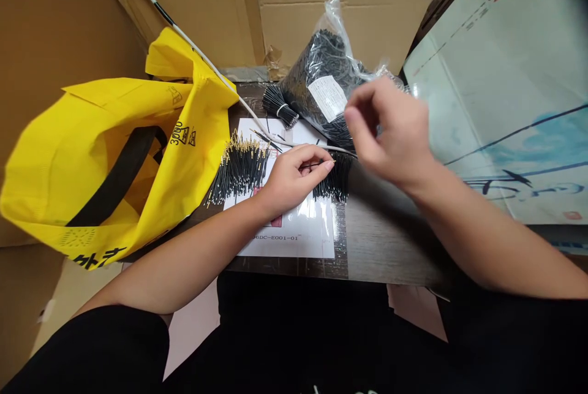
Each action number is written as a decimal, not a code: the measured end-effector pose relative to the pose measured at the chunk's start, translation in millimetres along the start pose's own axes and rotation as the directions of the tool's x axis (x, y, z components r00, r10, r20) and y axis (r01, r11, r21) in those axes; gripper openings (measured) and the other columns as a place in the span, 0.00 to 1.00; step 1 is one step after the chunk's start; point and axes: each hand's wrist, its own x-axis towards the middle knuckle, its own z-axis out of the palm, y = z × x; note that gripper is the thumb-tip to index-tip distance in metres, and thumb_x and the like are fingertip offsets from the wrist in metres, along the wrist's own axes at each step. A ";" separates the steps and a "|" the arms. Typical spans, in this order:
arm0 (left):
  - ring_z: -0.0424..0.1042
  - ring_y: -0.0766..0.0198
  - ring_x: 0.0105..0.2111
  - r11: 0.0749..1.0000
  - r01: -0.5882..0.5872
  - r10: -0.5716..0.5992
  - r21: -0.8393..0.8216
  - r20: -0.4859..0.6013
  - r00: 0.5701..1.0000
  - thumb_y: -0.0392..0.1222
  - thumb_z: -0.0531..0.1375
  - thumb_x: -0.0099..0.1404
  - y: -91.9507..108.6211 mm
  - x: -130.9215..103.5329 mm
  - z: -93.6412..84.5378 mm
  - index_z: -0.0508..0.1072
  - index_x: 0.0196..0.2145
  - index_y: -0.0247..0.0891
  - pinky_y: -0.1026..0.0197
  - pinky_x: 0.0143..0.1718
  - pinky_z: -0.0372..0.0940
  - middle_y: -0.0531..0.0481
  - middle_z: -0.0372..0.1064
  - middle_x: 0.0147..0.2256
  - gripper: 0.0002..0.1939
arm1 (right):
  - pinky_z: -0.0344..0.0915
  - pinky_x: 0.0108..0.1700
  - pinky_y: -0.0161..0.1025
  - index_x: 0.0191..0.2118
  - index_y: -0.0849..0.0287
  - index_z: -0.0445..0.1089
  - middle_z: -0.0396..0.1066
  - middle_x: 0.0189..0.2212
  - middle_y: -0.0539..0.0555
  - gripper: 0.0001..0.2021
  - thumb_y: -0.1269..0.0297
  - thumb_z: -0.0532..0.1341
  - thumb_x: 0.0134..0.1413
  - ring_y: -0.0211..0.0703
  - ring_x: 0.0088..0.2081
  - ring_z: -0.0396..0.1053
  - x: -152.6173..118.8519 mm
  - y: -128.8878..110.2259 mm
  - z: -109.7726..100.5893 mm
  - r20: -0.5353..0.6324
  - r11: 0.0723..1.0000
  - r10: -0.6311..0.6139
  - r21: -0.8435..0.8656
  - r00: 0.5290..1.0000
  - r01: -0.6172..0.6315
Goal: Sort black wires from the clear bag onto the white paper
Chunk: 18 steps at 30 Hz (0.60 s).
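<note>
My left hand (294,176) pinches a short black wire (314,165) above the white sheet; a gold-coloured tip shows at its thumb and forefinger. My right hand (390,127) is raised to the right, slightly blurred, its fingers curled and its thumb close to the forefinger. Whether anything is between them I cannot make out. Left of my left hand lies a wide pile of black wires with gold-coloured ends (243,164). Another group of black wires (337,179) lies beneath and right of my left fingertips, partly hidden. The printed sheet (294,247) lies under clear film.
Behind my hands stands a clear bag of black wires (312,66) with a white label, beside a tied wire bundle (279,106). A yellow bag (110,118) gapes on the left. A white cable (206,63) crosses the table. Cardboard (344,8) and a pale painted panel (500,94) enclose the space.
</note>
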 end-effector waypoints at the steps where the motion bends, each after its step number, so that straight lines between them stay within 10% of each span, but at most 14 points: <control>1: 0.63 0.70 0.27 1.000 -0.008 0.008 0.004 -0.008 1.000 0.41 0.63 0.66 -1.0 0.1 0.3 0.77 0.35 0.38 0.63 0.30 0.60 0.51 0.70 0.31 0.04 | 0.62 0.32 0.38 0.40 0.56 0.67 0.69 0.29 0.50 0.03 0.65 0.56 0.67 0.38 0.29 0.65 -13.1 -1.1 7.2 -0.002 0.999 0.006 0.046 1.000 -0.006; 7: 0.63 0.69 0.27 1.000 -0.025 0.025 0.016 -0.043 0.999 0.40 0.64 0.65 -7.0 1.6 2.9 0.77 0.34 0.38 0.63 0.30 0.60 0.52 0.69 0.29 0.04 | 0.63 0.32 0.35 0.41 0.56 0.66 0.69 0.30 0.49 0.02 0.68 0.60 0.64 0.35 0.28 0.66 -61.4 -3.9 34.7 -0.027 0.967 0.061 0.248 0.998 -0.053; 18: 0.67 0.68 0.28 0.999 -0.017 0.018 0.037 -0.047 0.999 0.42 0.65 0.65 -6.5 3.1 0.3 0.79 0.35 0.39 0.62 0.30 0.61 0.50 0.73 0.31 0.05 | 0.64 0.32 0.36 0.41 0.55 0.67 0.68 0.30 0.48 0.02 0.67 0.60 0.64 0.36 0.29 0.66 -66.8 10.7 42.7 -0.087 0.948 0.095 0.313 0.992 -0.063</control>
